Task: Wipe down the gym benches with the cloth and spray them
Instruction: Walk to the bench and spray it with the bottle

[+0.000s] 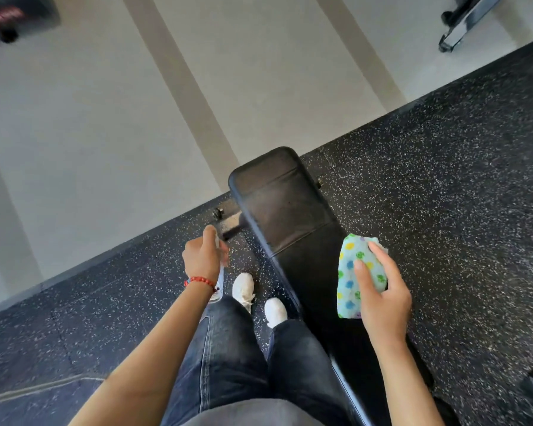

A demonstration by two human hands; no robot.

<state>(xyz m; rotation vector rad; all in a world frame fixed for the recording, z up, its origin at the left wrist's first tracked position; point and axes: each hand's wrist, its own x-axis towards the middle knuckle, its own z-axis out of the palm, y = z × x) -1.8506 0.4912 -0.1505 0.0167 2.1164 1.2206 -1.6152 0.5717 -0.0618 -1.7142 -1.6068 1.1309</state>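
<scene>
Seen from above, looking down past the person's own legs. Much is hard to make out: the spray bottle (219, 272) in the left hand (202, 256) is almost wholly hidden behind the fist and wrist, showing only as a pale sliver beside the knuckles and a whitish end below the wrist, so its nozzle cannot be read. Blurred gym gear sits cut off at the top left and top right corners, too smeared to identify. The near end of the black padded counter (285, 210) disappears under the right forearm and the dark jeans (228, 348). The left grip is a closed fist wrapped around the bottle, with a red bead bracelet (200, 280) on the wrist just behind it. The right hand (379, 290) holds a folded pale blue cloth (350, 272) dotted in blue, green and yellow; its grip is narrow, thumb across the front of the cloth and fingers curled behind. The cloth hangs over the right edge of the counter; whether it touches the pad cannot be told. The counter lies between the two grips, stretching away from them to the edge of the speckled rubber floor (443, 179). Two white shoes (243, 287) stand below the left grip, beside the counter.
</scene>
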